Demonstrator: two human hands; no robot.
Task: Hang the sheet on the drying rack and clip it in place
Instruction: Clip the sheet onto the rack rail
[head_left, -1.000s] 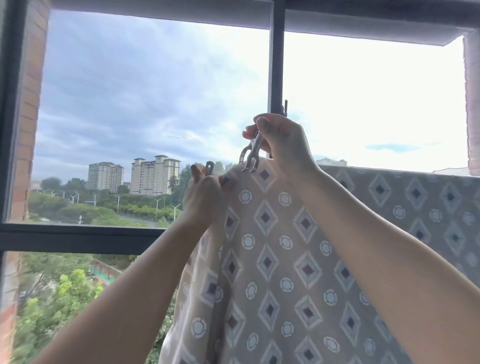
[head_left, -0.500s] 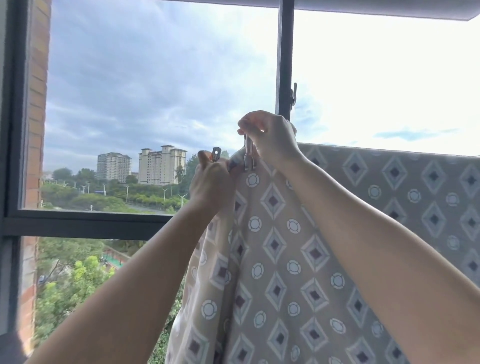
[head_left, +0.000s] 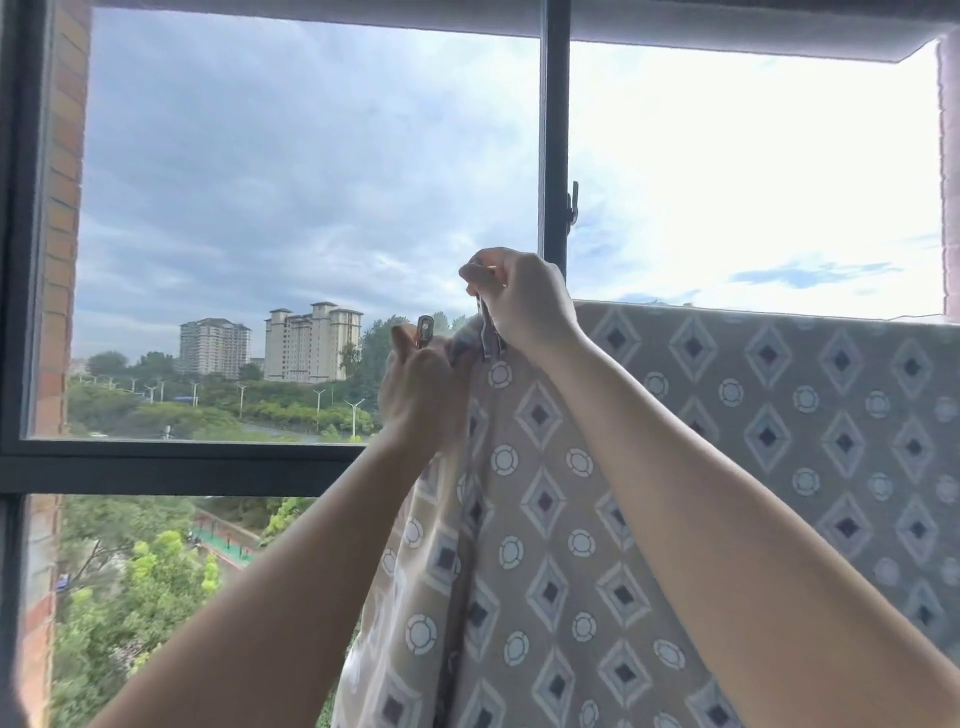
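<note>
Since the earlier frames, the right hand (head_left: 524, 306) has brought its clip (head_left: 489, 338) from above the sheet (head_left: 649, 467) down onto the sheet's top edge, and the clip now points straight down where a second ago it was tilted. That hand's fingers are closed tight on the clip's upper handles; whether the clip's jaws already bite the fabric cannot be told, since the hand covers part of it. The left hand (head_left: 423, 389) stays just beside, to the left, its fingers curled around the gathered corner of the sheet, with a second clip (head_left: 424, 331) sticking up from between thumb and fingers. The two hands nearly touch. From its top edge the sheet hangs down, running rightward from the hands; it is grey-beige with diamonds and small circles, and folds fall below the left hand. What carries the edge is hidden under the fabric. Behind, a dark window frame (head_left: 555, 156) crosses the cloudy sky, with towers (head_left: 311, 338) and trees beyond the glass.
</note>
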